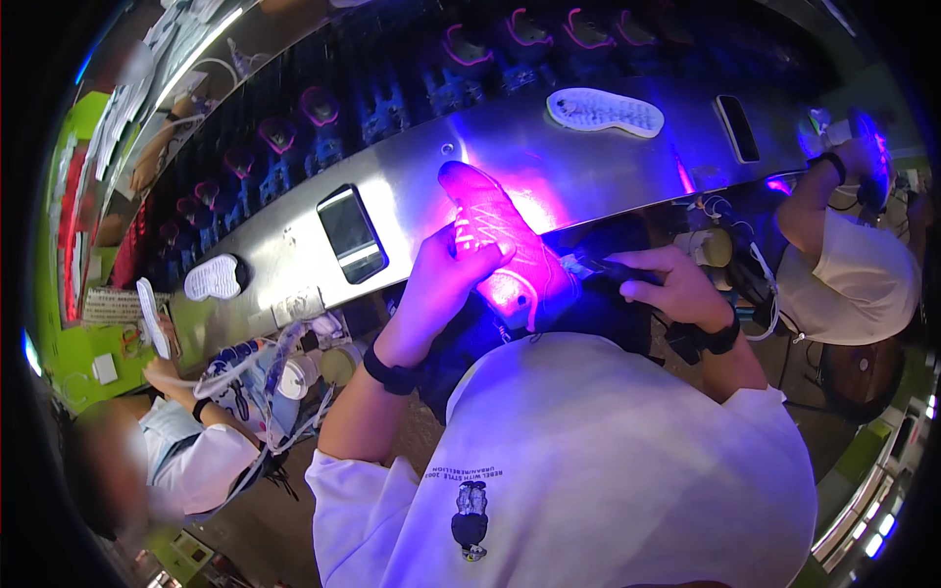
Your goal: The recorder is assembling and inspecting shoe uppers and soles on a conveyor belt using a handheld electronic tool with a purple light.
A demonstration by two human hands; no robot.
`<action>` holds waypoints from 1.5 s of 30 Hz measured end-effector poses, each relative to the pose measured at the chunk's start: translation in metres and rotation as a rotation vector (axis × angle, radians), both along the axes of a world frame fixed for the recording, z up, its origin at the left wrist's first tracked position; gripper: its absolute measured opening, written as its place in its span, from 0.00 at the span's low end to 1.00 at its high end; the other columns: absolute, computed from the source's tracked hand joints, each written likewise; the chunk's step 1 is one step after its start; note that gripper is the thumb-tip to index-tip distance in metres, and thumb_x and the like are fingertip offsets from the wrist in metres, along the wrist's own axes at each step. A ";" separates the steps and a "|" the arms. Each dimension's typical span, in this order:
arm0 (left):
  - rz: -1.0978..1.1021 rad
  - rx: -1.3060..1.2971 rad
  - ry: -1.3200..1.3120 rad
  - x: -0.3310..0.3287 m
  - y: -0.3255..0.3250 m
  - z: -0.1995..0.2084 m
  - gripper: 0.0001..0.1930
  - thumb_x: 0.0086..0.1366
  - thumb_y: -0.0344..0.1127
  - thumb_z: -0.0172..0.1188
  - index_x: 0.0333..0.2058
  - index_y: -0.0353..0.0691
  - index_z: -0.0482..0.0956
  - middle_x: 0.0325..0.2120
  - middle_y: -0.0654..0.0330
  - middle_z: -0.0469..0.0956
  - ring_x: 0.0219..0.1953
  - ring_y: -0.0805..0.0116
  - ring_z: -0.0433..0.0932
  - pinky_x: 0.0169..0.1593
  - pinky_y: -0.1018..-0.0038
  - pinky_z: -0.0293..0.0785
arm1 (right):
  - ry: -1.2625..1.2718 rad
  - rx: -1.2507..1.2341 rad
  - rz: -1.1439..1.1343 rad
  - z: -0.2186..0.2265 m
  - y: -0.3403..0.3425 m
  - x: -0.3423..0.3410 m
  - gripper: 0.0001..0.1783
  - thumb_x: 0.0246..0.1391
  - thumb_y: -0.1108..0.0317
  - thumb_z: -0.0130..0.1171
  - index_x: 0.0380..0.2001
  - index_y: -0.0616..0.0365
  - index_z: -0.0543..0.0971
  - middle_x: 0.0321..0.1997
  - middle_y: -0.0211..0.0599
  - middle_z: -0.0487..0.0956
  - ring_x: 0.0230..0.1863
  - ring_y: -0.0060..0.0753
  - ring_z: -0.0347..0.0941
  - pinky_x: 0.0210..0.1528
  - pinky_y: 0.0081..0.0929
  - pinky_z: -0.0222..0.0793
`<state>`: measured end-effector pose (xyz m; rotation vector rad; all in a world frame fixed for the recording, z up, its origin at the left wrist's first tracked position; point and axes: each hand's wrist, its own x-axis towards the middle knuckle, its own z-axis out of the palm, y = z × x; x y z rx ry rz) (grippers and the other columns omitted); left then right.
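Observation:
My left hand (441, 279) is closed round the side of a lace-up shoe (505, 235), thumb across the laces. Bright pink and violet light covers the shoe, so its own colour is hard to tell. Its toe points away over the metal ledge and its heel end is nearest me. In my right hand (681, 284) is a brush with a dark handle (610, 269), gripped between thumb and fingers. The brush's pale tip is close beside the right side of the shoe near the heel; whether they touch, I cannot tell.
On the metal ledge (412, 162) lie a phone (353, 235), another phone (737, 129), a white sole (606, 113) and a second sole (213, 278). Behind it runs a dark rack with several pink-edged shoe parts (470, 47). Co-workers sit left (201, 456) and right (848, 279).

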<state>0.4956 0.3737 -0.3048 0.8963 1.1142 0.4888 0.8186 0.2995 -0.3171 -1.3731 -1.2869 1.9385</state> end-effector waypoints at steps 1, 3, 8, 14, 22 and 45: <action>0.012 -0.004 -0.001 -0.002 -0.001 -0.001 0.24 0.67 0.39 0.67 0.54 0.28 0.75 0.45 0.56 0.82 0.46 0.69 0.82 0.53 0.72 0.77 | -0.038 0.056 0.000 0.003 -0.001 -0.001 0.25 0.58 0.73 0.67 0.59 0.62 0.78 0.45 0.32 0.85 0.42 0.19 0.76 0.47 0.23 0.74; 0.084 -0.018 -0.033 -0.002 -0.003 -0.003 0.23 0.68 0.39 0.66 0.55 0.28 0.74 0.45 0.56 0.82 0.45 0.69 0.83 0.52 0.72 0.78 | -0.080 0.112 0.006 0.007 -0.004 -0.004 0.25 0.57 0.72 0.67 0.59 0.62 0.79 0.45 0.32 0.85 0.42 0.19 0.76 0.47 0.23 0.73; 0.170 -0.095 -0.125 0.000 -0.004 -0.012 0.23 0.70 0.41 0.62 0.56 0.31 0.74 0.46 0.57 0.82 0.46 0.70 0.82 0.50 0.72 0.78 | -0.224 0.437 -0.077 0.011 -0.006 -0.014 0.23 0.56 0.72 0.68 0.56 0.61 0.81 0.40 0.37 0.85 0.37 0.24 0.78 0.41 0.24 0.72; 0.201 -0.446 -0.339 0.007 -0.003 -0.002 0.23 0.74 0.48 0.57 0.58 0.37 0.72 0.48 0.58 0.81 0.49 0.66 0.83 0.49 0.68 0.83 | -0.436 0.630 -0.007 0.030 0.019 -0.007 0.22 0.51 0.74 0.69 0.52 0.56 0.83 0.36 0.42 0.84 0.33 0.39 0.80 0.37 0.28 0.74; 0.266 -0.747 -0.712 0.018 -0.009 -0.006 0.28 0.76 0.52 0.52 0.64 0.40 0.64 0.53 0.51 0.76 0.49 0.59 0.82 0.49 0.65 0.86 | -0.386 0.804 0.007 0.037 0.052 0.008 0.23 0.50 0.77 0.68 0.52 0.57 0.83 0.26 0.36 0.76 0.24 0.32 0.72 0.30 0.26 0.66; 0.293 -0.675 -0.929 -0.013 -0.020 -0.013 0.31 0.74 0.52 0.52 0.68 0.38 0.63 0.58 0.45 0.75 0.53 0.50 0.80 0.56 0.57 0.80 | -0.362 0.532 -0.078 -0.020 0.047 -0.056 0.22 0.61 0.75 0.63 0.59 0.62 0.78 0.50 0.45 0.84 0.51 0.34 0.81 0.56 0.31 0.73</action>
